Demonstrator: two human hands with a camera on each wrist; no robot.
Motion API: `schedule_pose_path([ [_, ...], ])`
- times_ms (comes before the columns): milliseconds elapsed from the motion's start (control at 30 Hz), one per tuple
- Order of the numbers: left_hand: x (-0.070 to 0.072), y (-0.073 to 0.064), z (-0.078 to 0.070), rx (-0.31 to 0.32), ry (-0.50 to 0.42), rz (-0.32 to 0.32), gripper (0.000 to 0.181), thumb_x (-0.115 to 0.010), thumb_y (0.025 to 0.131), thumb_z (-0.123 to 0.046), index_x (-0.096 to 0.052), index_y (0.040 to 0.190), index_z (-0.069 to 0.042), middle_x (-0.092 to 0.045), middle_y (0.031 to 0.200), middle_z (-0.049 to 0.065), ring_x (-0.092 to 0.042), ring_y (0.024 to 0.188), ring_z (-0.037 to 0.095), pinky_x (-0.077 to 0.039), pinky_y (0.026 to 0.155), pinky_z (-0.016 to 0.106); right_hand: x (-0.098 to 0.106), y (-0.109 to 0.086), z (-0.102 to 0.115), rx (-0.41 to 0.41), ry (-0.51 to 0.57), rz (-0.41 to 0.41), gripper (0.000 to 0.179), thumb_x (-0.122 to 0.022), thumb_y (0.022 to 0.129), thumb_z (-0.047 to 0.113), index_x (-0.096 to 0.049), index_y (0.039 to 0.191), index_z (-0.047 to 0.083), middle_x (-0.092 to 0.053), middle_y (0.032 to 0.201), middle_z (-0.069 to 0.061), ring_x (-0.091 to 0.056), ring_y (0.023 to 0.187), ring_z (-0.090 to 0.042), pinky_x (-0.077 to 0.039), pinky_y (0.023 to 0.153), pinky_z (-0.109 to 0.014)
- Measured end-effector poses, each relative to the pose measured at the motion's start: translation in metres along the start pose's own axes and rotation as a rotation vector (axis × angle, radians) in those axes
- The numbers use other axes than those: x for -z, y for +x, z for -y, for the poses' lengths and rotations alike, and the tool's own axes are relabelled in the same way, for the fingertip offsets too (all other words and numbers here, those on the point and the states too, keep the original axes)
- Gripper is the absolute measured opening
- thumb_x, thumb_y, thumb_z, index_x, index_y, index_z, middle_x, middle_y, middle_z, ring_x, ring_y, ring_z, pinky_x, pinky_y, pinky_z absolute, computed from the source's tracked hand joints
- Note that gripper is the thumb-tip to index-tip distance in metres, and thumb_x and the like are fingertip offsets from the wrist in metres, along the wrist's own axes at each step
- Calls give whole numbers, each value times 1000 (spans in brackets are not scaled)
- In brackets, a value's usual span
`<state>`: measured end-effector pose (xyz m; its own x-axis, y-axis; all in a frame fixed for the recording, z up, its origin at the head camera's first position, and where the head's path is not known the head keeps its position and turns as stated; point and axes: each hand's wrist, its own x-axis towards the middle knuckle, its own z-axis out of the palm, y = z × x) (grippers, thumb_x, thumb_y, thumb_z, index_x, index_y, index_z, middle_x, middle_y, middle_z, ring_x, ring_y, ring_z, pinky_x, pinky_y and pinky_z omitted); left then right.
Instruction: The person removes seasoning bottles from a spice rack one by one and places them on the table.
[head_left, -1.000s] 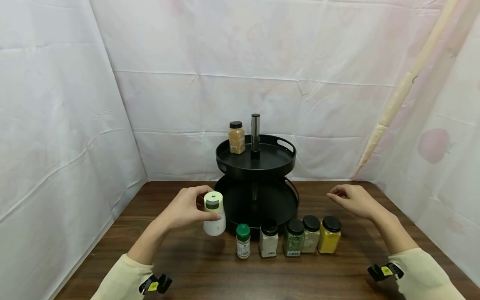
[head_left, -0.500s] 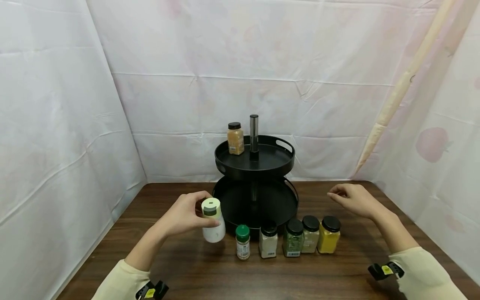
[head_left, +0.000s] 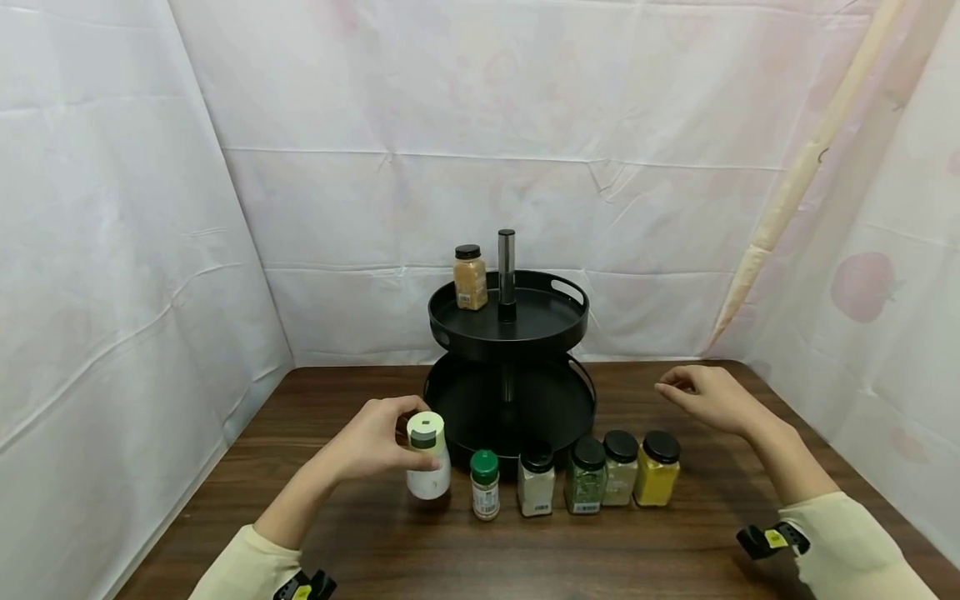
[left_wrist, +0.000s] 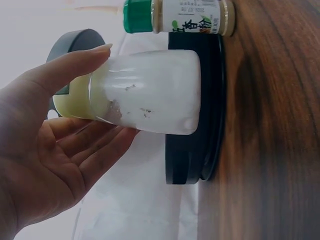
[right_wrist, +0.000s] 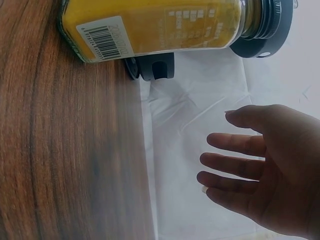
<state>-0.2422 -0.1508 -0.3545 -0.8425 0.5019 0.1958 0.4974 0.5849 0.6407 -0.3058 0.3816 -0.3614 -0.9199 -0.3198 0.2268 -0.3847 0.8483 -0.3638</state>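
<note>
In the head view my left hand (head_left: 378,446) grips a white shaker jar (head_left: 429,479) with a pale green lid, thumb on the near side and fingers behind. The left wrist view shows the white jar (left_wrist: 155,92) upright, its base seemingly just above the wooden table. To its right stands a small green-capped spice bottle (head_left: 485,487). My right hand (head_left: 708,398) holds nothing; its fingers hang loosely, apart, in the right wrist view. Nearest to it is a yellow spice jar (head_left: 657,471) with a black lid.
A black two-tier round rack (head_left: 510,337) stands behind the jars, with a tan spice jar (head_left: 470,279) on its upper tier. Along its front stand a pale powder jar (head_left: 536,483), a green herb jar (head_left: 586,479) and a light green jar (head_left: 620,471). White cloth (head_left: 375,208) encloses the table.
My left hand has lowered the white shaker jar toward the table, left of the green-capped bottle. My right hand has hardly moved.
</note>
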Motion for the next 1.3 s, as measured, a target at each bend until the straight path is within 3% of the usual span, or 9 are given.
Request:
schedule_pose_path([
  [533,-16,3,8,5,-13,70,49,-97,78,-37,-69,113,-18,-71,100,-9,-67,83,19,-56,68,32,4,2,4,5,-8,-6,35,-64,108,38,-76,118,7,-75,104,0,-71,96,-22,-58,81,-50],
  [833,-21,4,7,-7,-6,95,49,-97,78,-35,-69,114,-18,-71,100,-10,-68,85,14,-57,70,31,4,1,3,-1,0,-2,31,-64,108,34,-76,118,8,-75,105,0,-72,97,-24,-58,82,-51],
  [1300,-27,5,6,-13,20,85,49,-99,74,-34,-69,110,-21,-70,95,-12,-67,82,18,-55,69,30,3,-2,0,12,-12,-13,34,-64,108,37,-76,118,7,-76,104,0,-72,97,-25,-58,82,-51],
])
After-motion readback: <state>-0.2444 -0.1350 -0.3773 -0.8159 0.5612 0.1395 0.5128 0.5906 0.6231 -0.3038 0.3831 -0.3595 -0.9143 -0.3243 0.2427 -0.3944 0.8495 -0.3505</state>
